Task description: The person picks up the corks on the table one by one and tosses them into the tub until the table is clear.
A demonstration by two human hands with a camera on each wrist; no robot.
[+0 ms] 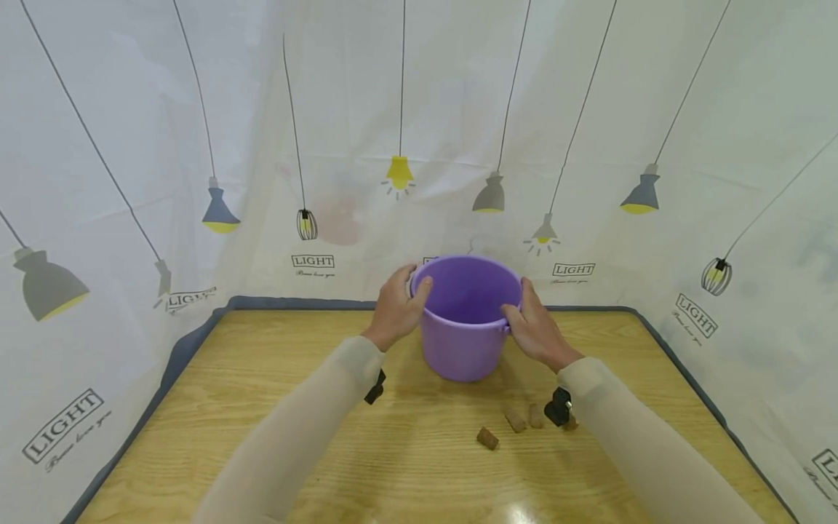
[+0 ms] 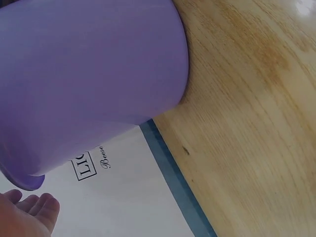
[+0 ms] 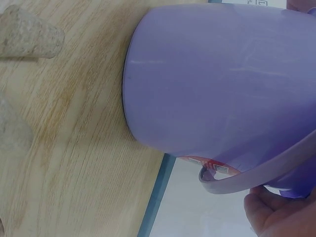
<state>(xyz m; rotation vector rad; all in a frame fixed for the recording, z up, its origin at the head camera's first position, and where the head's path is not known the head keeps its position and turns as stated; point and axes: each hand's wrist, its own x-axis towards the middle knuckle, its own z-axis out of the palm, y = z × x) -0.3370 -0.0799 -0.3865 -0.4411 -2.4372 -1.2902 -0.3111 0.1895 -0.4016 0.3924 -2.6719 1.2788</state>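
Note:
A purple plastic bucket (image 1: pixel 461 353) is upright, mouth up, near the table's far edge. My left hand (image 1: pixel 397 309) grips its rim on the left, thumb over the edge. On the opposite side my right hand (image 1: pixel 538 331) holds the rim, with the thumb at the inner wall. The bucket's purple handle (image 3: pixel 261 175) hangs down its outside in the right wrist view. The bucket's base looks level with the tabletop; whether it touches is hard to tell. Several cork stoppers (image 1: pixel 487 438) lie in front of the bucket, one partly hidden by the right wrist camera.
The wooden table (image 1: pixel 275 378) has a dark blue edging (image 1: pixel 308 304) at the back and sides. White sheeting (image 1: pixel 366 87) printed with hanging lamps stands around it on three sides. Two pale corks (image 3: pixel 29 34) show close up in the right wrist view.

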